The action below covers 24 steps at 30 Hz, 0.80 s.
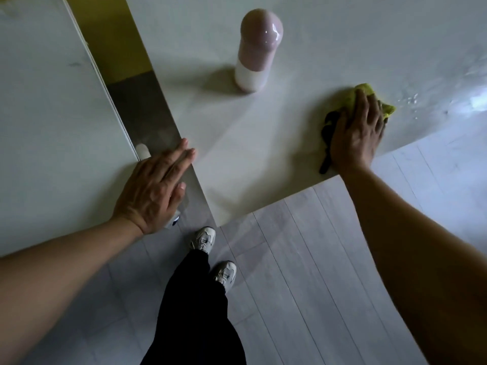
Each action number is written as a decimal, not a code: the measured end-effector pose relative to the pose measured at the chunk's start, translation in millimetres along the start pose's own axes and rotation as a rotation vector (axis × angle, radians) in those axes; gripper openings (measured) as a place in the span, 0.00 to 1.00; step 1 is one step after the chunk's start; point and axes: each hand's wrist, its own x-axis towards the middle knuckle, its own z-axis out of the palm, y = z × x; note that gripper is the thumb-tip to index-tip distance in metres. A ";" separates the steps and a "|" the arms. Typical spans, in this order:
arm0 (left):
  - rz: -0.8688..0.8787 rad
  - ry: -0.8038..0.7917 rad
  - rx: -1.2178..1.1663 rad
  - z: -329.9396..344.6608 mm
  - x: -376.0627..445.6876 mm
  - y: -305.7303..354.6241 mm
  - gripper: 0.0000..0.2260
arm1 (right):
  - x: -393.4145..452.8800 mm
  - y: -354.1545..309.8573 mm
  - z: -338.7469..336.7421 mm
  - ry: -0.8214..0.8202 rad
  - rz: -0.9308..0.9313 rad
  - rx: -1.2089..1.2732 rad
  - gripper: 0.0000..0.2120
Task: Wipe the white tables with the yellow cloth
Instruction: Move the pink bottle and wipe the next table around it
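Note:
Two white tables stand side by side with a narrow gap between them: one on the left (52, 114) and one on the right (263, 140). My right hand (355, 130) presses flat on the yellow cloth (369, 97) near the right table's front edge; a dark part of the cloth (328, 133) shows at the hand's left. A wet, shiny streak lies to the right of the cloth. My left hand (155, 185) is held with straight fingers over the gap, at the left table's front corner, its fingertips reaching the right table's edge.
A pink and white rounded bottle (257, 51) stands upright on the right table, behind and left of the cloth. A small white object (143, 151) sits at the left table's edge by my left hand. My legs and shoes (210, 254) stand on the grey plank floor.

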 end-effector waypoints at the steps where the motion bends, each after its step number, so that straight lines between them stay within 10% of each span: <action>1: -0.002 0.005 0.003 0.4 0.1 0.5 0.28 | 1.8 -1.9 0.7 0.007 0.019 0.005 0.28; 16: -0.064 -0.005 -0.015 -15.3 4.5 7.9 0.25 | -147.2 -120.6 35.4 -0.211 -0.668 0.042 0.31; 24: -0.339 0.077 -0.306 -29.5 114.9 26.6 0.33 | -25.2 -40.3 17.9 -0.084 -0.300 0.057 0.28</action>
